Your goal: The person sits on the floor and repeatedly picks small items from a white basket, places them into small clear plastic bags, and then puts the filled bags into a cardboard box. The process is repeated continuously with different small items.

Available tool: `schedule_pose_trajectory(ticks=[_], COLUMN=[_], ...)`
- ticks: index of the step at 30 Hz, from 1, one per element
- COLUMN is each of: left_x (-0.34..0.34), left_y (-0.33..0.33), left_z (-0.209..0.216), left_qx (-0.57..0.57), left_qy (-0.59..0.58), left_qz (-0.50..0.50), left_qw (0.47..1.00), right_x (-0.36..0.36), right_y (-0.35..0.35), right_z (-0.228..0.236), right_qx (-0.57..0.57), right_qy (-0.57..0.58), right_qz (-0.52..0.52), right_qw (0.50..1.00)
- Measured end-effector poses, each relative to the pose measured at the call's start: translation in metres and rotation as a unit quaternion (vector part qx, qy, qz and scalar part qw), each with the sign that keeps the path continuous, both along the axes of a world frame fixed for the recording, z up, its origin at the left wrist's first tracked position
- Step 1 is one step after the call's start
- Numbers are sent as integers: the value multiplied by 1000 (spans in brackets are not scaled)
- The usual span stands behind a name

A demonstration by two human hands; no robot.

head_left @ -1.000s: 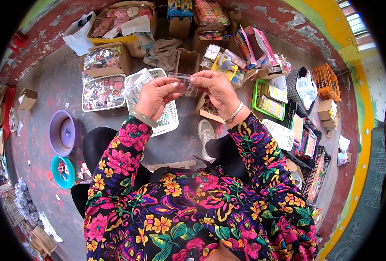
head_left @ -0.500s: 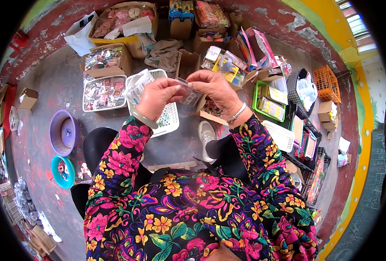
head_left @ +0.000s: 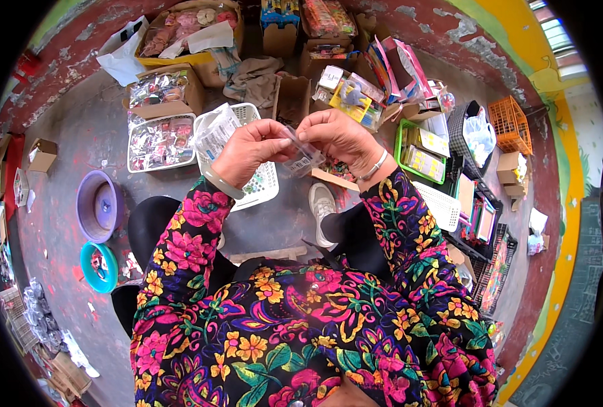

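While the left hand [head_left: 249,150] and right hand [head_left: 347,141] pinched a small clear packet [head_left: 304,157] between them above the floor [head_left: 274,232], the handling looked unfinished, though how much remained I couldn't tell.

Packet [head_left: 302,163]: clear, glossy plastic. Purple basin [head_left: 103,207], toward the floor's [head_left: 53,210] left edge: smooth plastic. Crumpled cloth [head_left: 252,83]: matt. Wall [head_left: 464,28]: rough, peeling paint.
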State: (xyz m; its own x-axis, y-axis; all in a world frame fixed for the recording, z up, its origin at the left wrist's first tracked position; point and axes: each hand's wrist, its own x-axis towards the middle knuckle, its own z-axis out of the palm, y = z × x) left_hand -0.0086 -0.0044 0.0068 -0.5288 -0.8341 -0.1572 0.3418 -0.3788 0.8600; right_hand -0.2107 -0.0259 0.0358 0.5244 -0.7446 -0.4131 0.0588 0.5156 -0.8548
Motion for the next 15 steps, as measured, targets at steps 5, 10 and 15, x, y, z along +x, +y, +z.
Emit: schedule_pose_trajectory(ticks=[5, 10, 15], left_x=[1, 2, 2], left_y=[1, 1, 0], left_z=[0, -1, -5], left_qx=[-2, -31, -74], left_qy=[-4, -31, -56], left_qz=[-4, -15, -26], left_qw=[1000, 999, 995], right_x=[-1, 0, 2], right_y=[-2, -2, 2], right_z=[-4, 0, 6], right_qx=[7, -9, -66], right_qy=[-28, 32, 98], right_qz=[40, 55, 65], right_qw=[999, 998, 991])
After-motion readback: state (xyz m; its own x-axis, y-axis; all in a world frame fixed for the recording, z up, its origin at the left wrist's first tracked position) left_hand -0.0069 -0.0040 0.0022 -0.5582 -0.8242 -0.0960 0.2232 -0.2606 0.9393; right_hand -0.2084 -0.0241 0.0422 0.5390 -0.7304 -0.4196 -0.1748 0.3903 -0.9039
